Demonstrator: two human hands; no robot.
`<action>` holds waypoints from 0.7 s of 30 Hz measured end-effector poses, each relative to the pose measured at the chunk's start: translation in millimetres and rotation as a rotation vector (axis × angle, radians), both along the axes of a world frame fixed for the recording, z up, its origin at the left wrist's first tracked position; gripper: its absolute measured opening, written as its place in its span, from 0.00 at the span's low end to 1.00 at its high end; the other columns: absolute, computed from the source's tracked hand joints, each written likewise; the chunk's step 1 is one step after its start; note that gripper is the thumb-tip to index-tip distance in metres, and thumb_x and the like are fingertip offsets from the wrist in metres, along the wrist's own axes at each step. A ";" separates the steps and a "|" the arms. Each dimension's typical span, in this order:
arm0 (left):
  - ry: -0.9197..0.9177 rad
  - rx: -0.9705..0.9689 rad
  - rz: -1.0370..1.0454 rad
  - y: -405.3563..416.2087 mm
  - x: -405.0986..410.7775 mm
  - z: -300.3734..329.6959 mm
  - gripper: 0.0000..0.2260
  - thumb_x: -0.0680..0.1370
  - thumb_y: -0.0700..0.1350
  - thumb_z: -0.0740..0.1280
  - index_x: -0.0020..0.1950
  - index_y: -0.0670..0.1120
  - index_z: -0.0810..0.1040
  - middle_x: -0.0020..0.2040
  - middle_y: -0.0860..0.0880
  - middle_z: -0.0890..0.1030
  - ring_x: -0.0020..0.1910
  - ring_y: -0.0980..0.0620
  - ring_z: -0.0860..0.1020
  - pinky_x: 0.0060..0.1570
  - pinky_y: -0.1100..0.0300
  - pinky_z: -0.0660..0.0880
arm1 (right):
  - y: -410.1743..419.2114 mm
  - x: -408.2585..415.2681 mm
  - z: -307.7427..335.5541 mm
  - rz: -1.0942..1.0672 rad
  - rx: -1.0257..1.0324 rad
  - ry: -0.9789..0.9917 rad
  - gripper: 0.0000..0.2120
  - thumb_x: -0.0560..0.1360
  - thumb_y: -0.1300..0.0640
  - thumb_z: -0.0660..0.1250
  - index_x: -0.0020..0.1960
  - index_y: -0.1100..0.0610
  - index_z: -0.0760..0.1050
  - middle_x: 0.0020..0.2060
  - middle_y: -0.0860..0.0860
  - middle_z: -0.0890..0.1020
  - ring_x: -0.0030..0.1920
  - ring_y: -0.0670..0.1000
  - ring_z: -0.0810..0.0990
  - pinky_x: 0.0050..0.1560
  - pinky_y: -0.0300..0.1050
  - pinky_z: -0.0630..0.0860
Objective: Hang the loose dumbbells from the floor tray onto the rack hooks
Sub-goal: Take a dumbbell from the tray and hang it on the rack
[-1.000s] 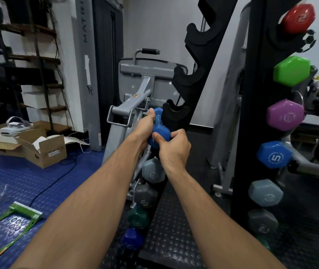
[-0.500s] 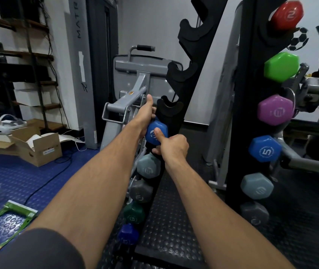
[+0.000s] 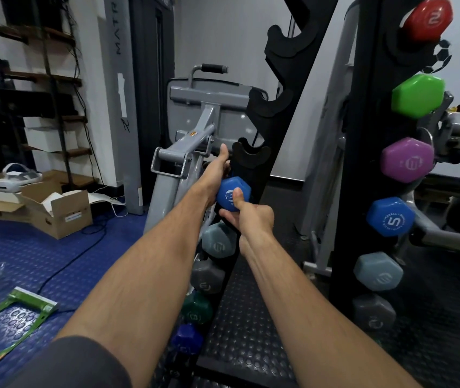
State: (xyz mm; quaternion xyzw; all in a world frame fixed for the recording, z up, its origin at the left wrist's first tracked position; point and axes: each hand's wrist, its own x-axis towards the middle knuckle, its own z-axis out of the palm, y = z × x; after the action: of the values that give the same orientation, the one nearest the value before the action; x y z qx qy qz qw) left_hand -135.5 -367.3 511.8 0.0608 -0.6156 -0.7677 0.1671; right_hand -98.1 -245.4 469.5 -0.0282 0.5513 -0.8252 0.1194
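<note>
A blue hex dumbbell [image 3: 233,193] sits in a hook of the black rack's left upright [image 3: 276,141], below an empty hook [image 3: 251,155]. My right hand [image 3: 247,217] holds its near head from below, thumb pressed on the face. My left hand [image 3: 217,170] reaches past the dumbbell's far side, thumb up; its fingers are hidden behind the head. Below hang grey-blue [image 3: 219,240], grey [image 3: 208,277], green [image 3: 196,308] and dark blue [image 3: 186,338] dumbbells.
The rack's right upright [image 3: 363,163] carries red [image 3: 427,19], green [image 3: 418,96], purple [image 3: 406,161], blue [image 3: 390,217] and grey dumbbells. A grey machine frame [image 3: 192,141] stands just behind my left hand. Cardboard boxes [image 3: 55,214] and a cable lie on the blue floor at left.
The blue dumbbell went from upright in both hands down into the rack hook, lying level. My right thumb now presses its face and my left hand has slid behind it.
</note>
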 end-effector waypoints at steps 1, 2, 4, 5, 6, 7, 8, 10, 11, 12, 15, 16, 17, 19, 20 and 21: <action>0.014 -0.018 -0.009 -0.1 -1.9 0.6 0.27 0.84 0.64 0.52 0.49 0.49 0.85 0.48 0.47 0.87 0.50 0.47 0.84 0.55 0.52 0.80 | 0.4 0.0 -1.2 0.022 -0.053 -0.022 0.16 0.76 0.56 0.77 0.51 0.69 0.79 0.47 0.63 0.86 0.40 0.58 0.89 0.48 0.49 0.86; 0.021 -0.047 -0.016 0.8 -2.6 0.9 0.25 0.84 0.63 0.52 0.53 0.50 0.83 0.52 0.46 0.86 0.53 0.47 0.85 0.59 0.51 0.80 | 2.0 -0.5 -2.5 0.043 -0.080 -0.026 0.17 0.76 0.56 0.76 0.52 0.70 0.79 0.47 0.64 0.86 0.41 0.59 0.89 0.48 0.49 0.86; 0.027 -0.094 -0.007 0.7 -3.5 1.1 0.24 0.84 0.63 0.52 0.56 0.50 0.82 0.57 0.45 0.85 0.57 0.47 0.84 0.63 0.50 0.78 | 5.9 -3.2 -3.7 0.057 -0.044 -0.003 0.18 0.77 0.55 0.76 0.52 0.70 0.78 0.45 0.65 0.86 0.41 0.59 0.89 0.48 0.50 0.87; 0.021 -0.106 -0.001 -0.2 -4.2 0.8 0.25 0.84 0.64 0.51 0.56 0.50 0.82 0.57 0.44 0.86 0.56 0.47 0.84 0.62 0.51 0.79 | 7.9 -4.5 -3.9 0.033 0.047 0.050 0.18 0.77 0.53 0.75 0.51 0.68 0.79 0.44 0.64 0.86 0.40 0.58 0.89 0.48 0.51 0.86; 0.013 -0.113 0.005 0.0 -3.3 0.9 0.26 0.84 0.64 0.51 0.55 0.49 0.82 0.56 0.44 0.86 0.54 0.48 0.85 0.59 0.52 0.80 | 9.9 -5.2 -4.0 -0.026 0.210 0.150 0.18 0.77 0.49 0.75 0.49 0.65 0.79 0.43 0.60 0.87 0.40 0.57 0.89 0.49 0.52 0.86; 0.010 -0.116 0.010 0.2 -3.1 0.2 0.27 0.84 0.65 0.51 0.55 0.49 0.83 0.54 0.44 0.87 0.51 0.48 0.86 0.56 0.53 0.81 | 12.1 -4.4 -4.4 -0.124 0.407 0.296 0.17 0.76 0.46 0.75 0.50 0.61 0.78 0.43 0.56 0.86 0.41 0.55 0.88 0.49 0.51 0.85; 0.014 -0.115 0.012 0.5 -2.7 -0.1 0.28 0.84 0.65 0.51 0.54 0.48 0.83 0.53 0.44 0.87 0.49 0.49 0.86 0.52 0.54 0.81 | 14.3 -1.2 -3.6 -0.247 0.566 0.470 0.17 0.75 0.45 0.76 0.53 0.57 0.77 0.46 0.52 0.84 0.44 0.52 0.86 0.49 0.48 0.82; 0.035 -0.090 0.008 1.3 -3.0 -1.8 0.29 0.84 0.65 0.50 0.52 0.47 0.83 0.48 0.45 0.88 0.44 0.51 0.86 0.45 0.56 0.80 | 17.5 7.8 -1.4 -0.406 0.689 0.817 0.21 0.75 0.48 0.77 0.63 0.52 0.73 0.54 0.48 0.78 0.50 0.47 0.80 0.50 0.42 0.77; 0.048 -0.067 0.009 1.6 -2.5 -3.0 0.30 0.84 0.65 0.49 0.49 0.46 0.83 0.43 0.48 0.87 0.40 0.53 0.85 0.43 0.58 0.79 | 18.1 8.7 -1.1 -0.407 0.707 0.942 0.23 0.74 0.51 0.78 0.65 0.50 0.73 0.57 0.48 0.76 0.52 0.47 0.78 0.52 0.41 0.76; 0.057 -0.047 0.013 1.8 -1.6 -4.5 0.30 0.84 0.65 0.48 0.44 0.46 0.82 0.36 0.50 0.85 0.35 0.55 0.83 0.40 0.59 0.77 | 17.8 8.5 -1.1 -0.389 0.735 1.029 0.24 0.73 0.54 0.78 0.66 0.50 0.73 0.57 0.48 0.74 0.53 0.49 0.78 0.54 0.42 0.78; 0.055 -0.027 -0.005 0.7 0.3 -11.9 0.31 0.84 0.66 0.48 0.41 0.46 0.80 0.31 0.52 0.82 0.30 0.56 0.81 0.35 0.62 0.76 | 17.6 2.1 -4.0 -0.372 0.801 1.115 0.23 0.72 0.59 0.78 0.64 0.51 0.76 0.54 0.49 0.72 0.52 0.52 0.79 0.55 0.49 0.83; 0.058 -0.038 -0.007 1.3 2.7 -13.7 0.30 0.84 0.66 0.49 0.43 0.46 0.80 0.31 0.52 0.83 0.31 0.56 0.81 0.34 0.63 0.77 | 17.7 0.2 -4.2 -0.372 0.795 1.110 0.21 0.73 0.59 0.78 0.63 0.51 0.77 0.53 0.49 0.72 0.52 0.52 0.79 0.54 0.49 0.83; 0.060 -0.047 -0.007 2.4 5.3 -14.7 0.30 0.84 0.66 0.49 0.45 0.46 0.81 0.33 0.52 0.83 0.33 0.56 0.82 0.34 0.63 0.77 | 18.3 0.0 -2.9 -0.370 0.791 1.102 0.20 0.73 0.59 0.78 0.62 0.51 0.77 0.52 0.49 0.73 0.51 0.52 0.79 0.54 0.49 0.83; 0.069 -0.058 0.005 4.4 9.7 -15.7 0.30 0.83 0.67 0.51 0.49 0.47 0.83 0.39 0.51 0.85 0.38 0.54 0.83 0.42 0.59 0.78 | 19.7 0.0 -0.1 -0.363 0.799 1.108 0.18 0.73 0.58 0.78 0.61 0.52 0.78 0.52 0.48 0.73 0.51 0.52 0.79 0.54 0.48 0.83; 0.076 -0.077 0.036 6.4 13.2 -17.5 0.31 0.81 0.69 0.52 0.50 0.47 0.85 0.42 0.49 0.86 0.42 0.51 0.84 0.47 0.55 0.79 | 21.3 0.4 0.0 -0.355 0.804 1.121 0.18 0.74 0.58 0.77 0.61 0.52 0.77 0.51 0.49 0.72 0.50 0.52 0.79 0.54 0.48 0.82; 0.078 -0.099 0.082 8.6 16.2 -19.3 0.31 0.80 0.71 0.54 0.52 0.47 0.85 0.47 0.48 0.87 0.47 0.49 0.84 0.53 0.51 0.80 | 23.6 0.1 1.0 -0.340 0.806 1.134 0.17 0.74 0.58 0.77 0.61 0.52 0.77 0.51 0.49 0.72 0.50 0.52 0.78 0.54 0.47 0.82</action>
State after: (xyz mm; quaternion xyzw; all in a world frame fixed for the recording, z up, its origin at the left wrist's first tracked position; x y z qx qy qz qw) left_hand -119.4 -358.7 492.5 0.0475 -0.6428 -0.7307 0.2252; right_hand -98.0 -221.8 470.5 -0.3201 0.7872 -0.4228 -0.3148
